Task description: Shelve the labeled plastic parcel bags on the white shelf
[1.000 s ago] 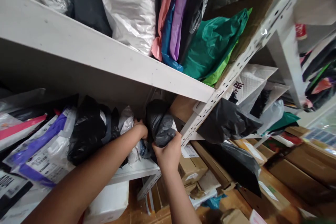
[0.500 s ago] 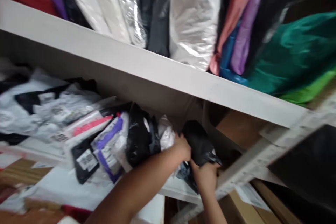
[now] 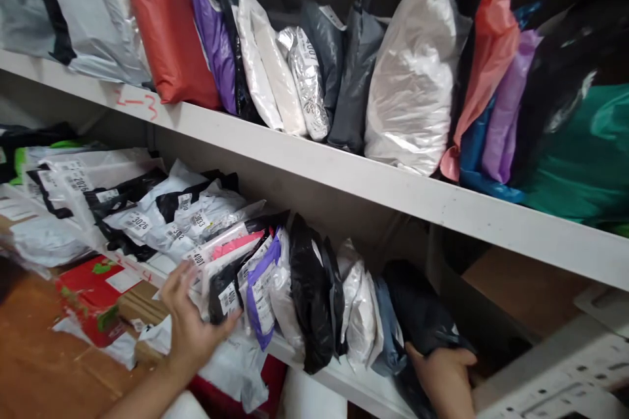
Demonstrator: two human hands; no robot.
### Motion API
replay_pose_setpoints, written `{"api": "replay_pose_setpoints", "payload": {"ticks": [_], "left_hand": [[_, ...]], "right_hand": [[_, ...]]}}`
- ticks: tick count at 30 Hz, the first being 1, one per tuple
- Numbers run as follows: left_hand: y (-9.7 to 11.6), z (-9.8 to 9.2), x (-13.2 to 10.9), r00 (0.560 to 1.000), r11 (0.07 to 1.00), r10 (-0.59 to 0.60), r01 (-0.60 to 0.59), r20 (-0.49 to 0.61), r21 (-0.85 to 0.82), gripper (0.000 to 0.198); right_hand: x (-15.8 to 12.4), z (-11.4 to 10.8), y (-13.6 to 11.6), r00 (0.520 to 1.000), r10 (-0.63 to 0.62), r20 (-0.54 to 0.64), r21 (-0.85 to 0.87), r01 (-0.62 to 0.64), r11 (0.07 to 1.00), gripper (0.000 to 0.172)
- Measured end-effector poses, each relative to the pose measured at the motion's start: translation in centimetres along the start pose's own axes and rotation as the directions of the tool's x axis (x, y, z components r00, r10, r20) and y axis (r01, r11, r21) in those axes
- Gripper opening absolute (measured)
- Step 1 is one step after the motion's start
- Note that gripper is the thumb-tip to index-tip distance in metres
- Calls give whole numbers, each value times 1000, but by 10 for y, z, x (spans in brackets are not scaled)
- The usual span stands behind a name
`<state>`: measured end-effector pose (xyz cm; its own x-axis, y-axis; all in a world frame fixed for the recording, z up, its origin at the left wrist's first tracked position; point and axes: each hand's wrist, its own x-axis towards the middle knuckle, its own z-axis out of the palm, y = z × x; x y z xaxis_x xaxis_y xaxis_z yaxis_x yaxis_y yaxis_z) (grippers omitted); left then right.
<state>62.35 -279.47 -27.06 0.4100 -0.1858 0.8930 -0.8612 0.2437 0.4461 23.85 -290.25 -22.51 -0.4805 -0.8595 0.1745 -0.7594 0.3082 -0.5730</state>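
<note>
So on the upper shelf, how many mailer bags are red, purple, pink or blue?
red mailer bags: 1
purple mailer bags: 2
pink mailer bags: 1
blue mailer bags: 1
Total: 5

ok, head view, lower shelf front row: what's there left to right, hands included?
left hand → purple-striped parcel → glossy black parcel → white parcel → blue-grey parcel → matte black bag → right hand, gripping that bag's lower end.

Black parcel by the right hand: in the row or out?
In: black parcel stands on edge, ending the row, right hand holding its bottom.
</note>
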Motion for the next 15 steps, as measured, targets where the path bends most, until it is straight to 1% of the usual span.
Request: {"api": "replay_pose_setpoints", "payload": {"ticks": [1, 2, 3, 4, 5, 6, 8, 10, 12, 15], "left_hand": [[-24, 2, -4, 981, 982, -189, 188, 42, 30, 102], [-40, 7, -8, 945, 953, -301, 302, 130, 17, 103], [-48, 13, -14, 908, 932, -355, 363, 224, 9, 104], [-48, 21, -20, 885, 924, -366, 383, 286, -3, 106], [-43, 28, -25, 883, 928, -349, 372, 314, -14, 109], [-33, 36, -29, 893, 936, -331, 352, 304, -12, 112], [-9, 50, -33, 914, 942, -329, 334, 236, 21, 118], [9, 64, -32, 909, 932, -361, 356, 207, 62, 118], [15, 78, -29, 888, 912, -411, 400, 205, 94, 110], [7, 96, -24, 867, 887, -460, 455, 191, 71, 93]], "right_hand": [[0, -1, -1, 1000, 28, 8, -14, -28, 1000, 101], [-1, -1, -3, 998, 58, 21, -41, -57, 998, 102], [-2, -2, -5, 997, 78, 28, -64, -76, 995, 101], [-3, -3, -7, 996, 89, 30, -80, -86, 993, 100], [-4, -3, -9, 995, 99, 29, -89, -96, 991, 98], [-5, -3, -10, 993, 112, 23, -93, -110, 990, 96], [-6, 0, -9, 993, 118, -6, -91, -118, 989, 95], [-5, 7, -4, 993, 105, -46, -91, -109, 990, 95], [-3, 14, 2, 993, 68, -93, -94, -77, 993, 95], [-5, 20, 6, 989, 18, -149, -105, -33, 994, 93]]}}
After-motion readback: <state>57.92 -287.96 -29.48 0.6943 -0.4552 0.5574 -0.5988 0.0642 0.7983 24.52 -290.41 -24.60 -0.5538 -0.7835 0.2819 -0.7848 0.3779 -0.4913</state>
